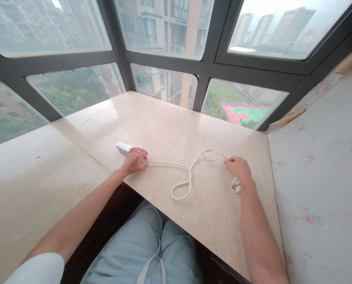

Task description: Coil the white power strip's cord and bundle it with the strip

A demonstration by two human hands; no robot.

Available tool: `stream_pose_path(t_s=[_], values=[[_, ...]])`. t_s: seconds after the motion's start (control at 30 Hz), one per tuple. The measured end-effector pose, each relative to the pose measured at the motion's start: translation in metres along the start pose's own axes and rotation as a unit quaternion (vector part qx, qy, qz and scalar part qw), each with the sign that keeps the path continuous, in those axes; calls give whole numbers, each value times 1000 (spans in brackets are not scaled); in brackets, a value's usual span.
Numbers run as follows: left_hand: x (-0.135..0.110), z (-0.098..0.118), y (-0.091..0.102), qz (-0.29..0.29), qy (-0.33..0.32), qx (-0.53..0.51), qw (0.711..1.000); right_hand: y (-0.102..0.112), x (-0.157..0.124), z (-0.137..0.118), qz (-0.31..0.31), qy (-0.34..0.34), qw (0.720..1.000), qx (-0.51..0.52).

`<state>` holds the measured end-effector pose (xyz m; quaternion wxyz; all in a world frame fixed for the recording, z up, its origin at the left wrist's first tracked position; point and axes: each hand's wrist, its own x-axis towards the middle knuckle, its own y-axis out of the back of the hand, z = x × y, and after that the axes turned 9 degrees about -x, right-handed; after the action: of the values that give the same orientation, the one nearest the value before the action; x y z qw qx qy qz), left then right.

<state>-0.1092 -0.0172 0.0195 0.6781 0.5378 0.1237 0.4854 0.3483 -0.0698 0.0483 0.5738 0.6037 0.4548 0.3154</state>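
Note:
A white power strip (122, 148) lies on the beige marble sill (170, 130). My left hand (135, 159) is closed over the strip's near end, where the white cord (188, 175) leaves it. The cord runs right, makes a loose loop in the middle and curves up to my right hand (238, 167). That hand's fingers are pinched on the cord near its far end. The plug (236, 187) lies just below my right wrist.
Dark-framed bay windows (205, 67) enclose the sill on the far side. A floral-patterned mattress (321, 169) borders the sill on the right. My legs in light blue jeans (146, 248) are below the sill's near edge.

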Motion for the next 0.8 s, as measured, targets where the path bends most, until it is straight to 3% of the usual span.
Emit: stream_pose_path(t_s=[0.17, 0.37, 0.8], values=[[1, -16, 3, 30, 46, 23, 998, -7, 7, 17, 41, -112, 992, 37], [4, -36, 3, 112, 126, 21, 985, -14, 12, 28, 81, -172, 977, 95], [5, -72, 19, 102, 197, 94, 971, -7, 13, 63, 77, -252, 957, 118]])
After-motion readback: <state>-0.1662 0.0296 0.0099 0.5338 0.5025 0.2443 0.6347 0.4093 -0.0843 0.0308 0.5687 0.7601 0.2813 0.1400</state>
